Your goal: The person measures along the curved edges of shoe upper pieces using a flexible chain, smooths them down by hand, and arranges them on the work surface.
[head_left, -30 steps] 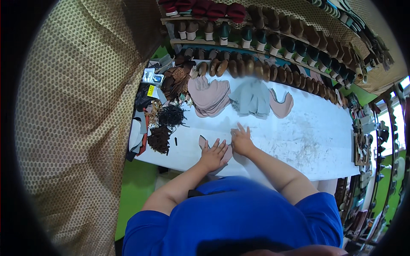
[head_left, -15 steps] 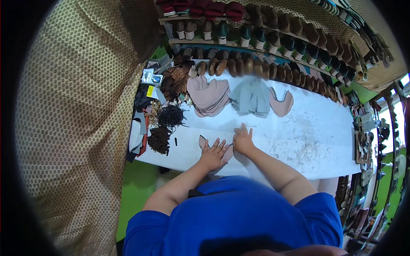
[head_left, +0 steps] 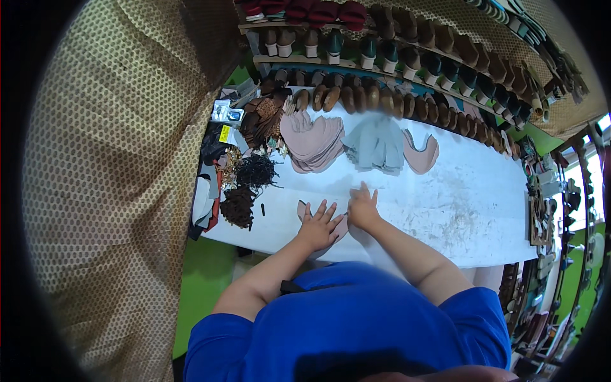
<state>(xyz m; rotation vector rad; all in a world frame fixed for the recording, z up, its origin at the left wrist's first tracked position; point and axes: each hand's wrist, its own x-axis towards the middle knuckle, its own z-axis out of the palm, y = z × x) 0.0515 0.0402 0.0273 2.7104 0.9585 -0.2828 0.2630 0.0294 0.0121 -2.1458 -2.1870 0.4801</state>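
A pinkish flat piece (head_left: 342,228) is laid on the near part of the white desk (head_left: 407,216), left of its middle, and is largely covered by the left hand (head_left: 316,230), so that only its left and right ends are exposed. The left hand's fingers are spread and rested across it, with nothing seen to be gripped. The right hand (head_left: 363,211) is set just beside the right end; one or two of its fingers are pointed toward the far side, but whether anything is pinched or held beneath it cannot be told. Only this one piece is seen to be handled, and how far its working has been carried cannot be judged. Farther off, a fanned pink stack (head_left: 313,146), a grey stack (head_left: 375,148) and a curved pink piece (head_left: 422,159) are left untouched, so most pieces are apparently not in hand. To the left, black strips (head_left: 256,170) and a dark brown bundle (head_left: 237,207) are heaped; along the far edge, brown shoe forms (head_left: 360,100) are lined up.
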